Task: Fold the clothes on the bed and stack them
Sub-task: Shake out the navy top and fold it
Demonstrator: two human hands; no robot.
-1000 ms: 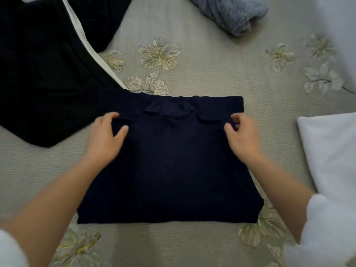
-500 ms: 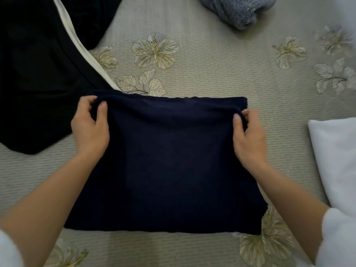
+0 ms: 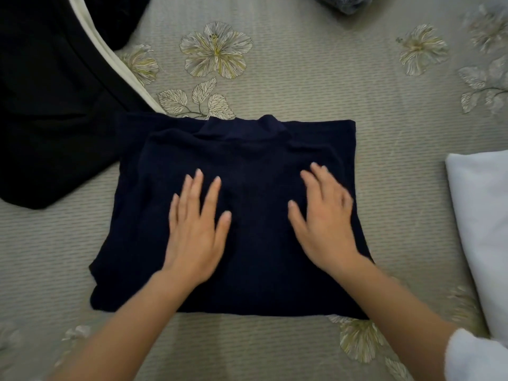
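A navy blue garment (image 3: 247, 149) lies folded into a rough rectangle in the middle of the bed (image 3: 330, 86), its collar at the far edge. My left hand (image 3: 196, 229) rests flat on its left half with the fingers spread and straight. On the right half my right hand (image 3: 324, 215) presses down, palm flat and fingers extended. Neither hand grips the cloth. A black garment with a white stripe (image 3: 49, 105) lies spread out at the upper left, its edge touching the navy one.
A grey knitted item (image 3: 346, 4) sits at the far top edge. A white pillow or folded white cloth (image 3: 483, 224) lies at the right. The bedcover is beige with printed flowers.
Both hands have let go of the far corners of the navy garment and moved onto its middle, lying flat. The top layer now sits folded down with the collar showing.
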